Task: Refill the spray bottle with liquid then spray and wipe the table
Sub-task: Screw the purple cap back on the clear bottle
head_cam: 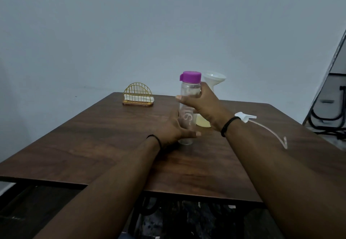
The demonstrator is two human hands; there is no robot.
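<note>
— Where do we look from?
— We look from head height, forward and down along both forearms.
— How near?
— Arm's reach: left hand [173,129] and right hand [203,106] sit mid-frame, wall [131,33] beyond them.

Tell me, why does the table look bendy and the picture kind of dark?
In the head view, the wide-angle lens bows the table edges; the room light is dim and bluish, so shadows stay soft; the clear bottle between the hands looks faint and slightly blurry.
</note>
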